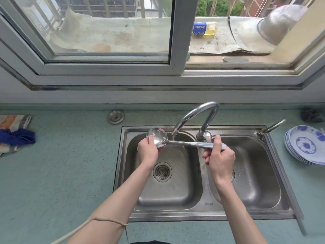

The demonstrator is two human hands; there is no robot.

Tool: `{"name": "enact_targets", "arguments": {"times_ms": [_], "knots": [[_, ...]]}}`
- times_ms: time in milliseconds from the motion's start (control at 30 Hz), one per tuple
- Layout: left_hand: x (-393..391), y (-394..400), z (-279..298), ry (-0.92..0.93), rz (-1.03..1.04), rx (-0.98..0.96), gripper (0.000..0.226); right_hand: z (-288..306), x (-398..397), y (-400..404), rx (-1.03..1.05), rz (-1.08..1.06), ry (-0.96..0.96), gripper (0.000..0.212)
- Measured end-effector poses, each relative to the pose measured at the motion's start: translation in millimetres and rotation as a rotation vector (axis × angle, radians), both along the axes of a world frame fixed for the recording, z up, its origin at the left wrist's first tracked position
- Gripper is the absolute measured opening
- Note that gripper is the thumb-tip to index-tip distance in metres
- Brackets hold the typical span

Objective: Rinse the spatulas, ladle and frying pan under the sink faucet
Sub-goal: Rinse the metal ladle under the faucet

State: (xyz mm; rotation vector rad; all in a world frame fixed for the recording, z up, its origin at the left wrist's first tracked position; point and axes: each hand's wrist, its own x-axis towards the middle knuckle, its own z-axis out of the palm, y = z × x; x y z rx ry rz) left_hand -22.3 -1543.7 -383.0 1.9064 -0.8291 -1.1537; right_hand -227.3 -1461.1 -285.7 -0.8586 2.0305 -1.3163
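Ladle (177,142), stainless steel, one piece: held level over the left basin of the double sink (274,196), bowl to the left, handle running right across the divider. Bowl sits just beside the faucet (197,117) spout; whether water runs cannot be told.

Left hand (147,149): grip curled around the ladle bowl from below, thumb resting on the bowl's inner face.

Right hand (219,157): grip wrapped around the far end of the handle, fingers curled under, index finger lying along the top, the flat handle tip showing past the hand.

Sink: two steel basins set in a green counter (61,173); round drain strainer (162,172) in the left basin, below the left wrist. Chrome gooseneck faucet rises from the rear rim between the basins and arcs toward the left basin.

Counter, left edge: folded patterned cloth (14,132) with a dark blue piece on it. Counter, right: stack of blue-and-white plates (306,145), well apart from the sink. Round metal cap (115,116) set in the counter behind the sink's left corner.

Window (109,32) above: sliding frame, right side open. Outside ledge carries a Pepsi-labelled bottle (204,28) lying on its side and a metal basin (279,23) tilted on its edge.
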Motion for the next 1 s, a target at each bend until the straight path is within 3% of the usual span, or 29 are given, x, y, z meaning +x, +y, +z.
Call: {"name": "enact_targets", "arguments": {"times_ms": [133,267,400,467,533,667,767,867,933,1000], "knots": [[-14.5,1.4,22.8,0.095,-0.126,0.021,0.011,6.4,-6.5,3.8,-0.026,-0.022,0.045,0.064],[-21.0,2.6,37.7,0.242,-0.141,-0.008,0.013,7.1,-15.0,6.0,-0.041,-0.064,0.037,0.070],[-18.6,-5.2,10.2,0.045,-0.205,-0.011,0.039,5.9,-19.2,6.8,-0.046,-0.079,0.043,0.076],[-19.0,-4.3,11.5,0.003,-0.290,0.008,0.033,3.8,-21.5,6.4,-0.031,-0.111,0.019,0.078],[-23.3,0.8,29.0,0.083,-0.318,-0.003,0.015,1.8,-23.5,6.3,-0.019,-0.130,-0.008,0.077],[-26.3,4.1,35.2,0.182,-0.203,-0.013,0.016,1.7,-25.0,8.8,-0.014,-0.134,-0.040,0.075],[-21.5,-2.4,27.3,-0.017,-0.231,-0.010,0.038,2.8,-25.4,10.6,-0.010,-0.128,-0.028,0.074],[-22.5,-0.3,30.5,-0.156,-0.356,-0.080,0.019,2.4,-25.5,12.4,0.014,-0.142,-0.024,0.075],[-23.8,4.7,28.0,-0.305,-0.499,-0.125,0.048,2.1,-24.8,14.2,0.029,-0.146,-0.013,0.076],[-25.7,12.6,17.3,-0.592,-0.695,-0.212,0.064,2.0,-23.0,15.4,0.041,-0.149,0.004,0.076]]}}
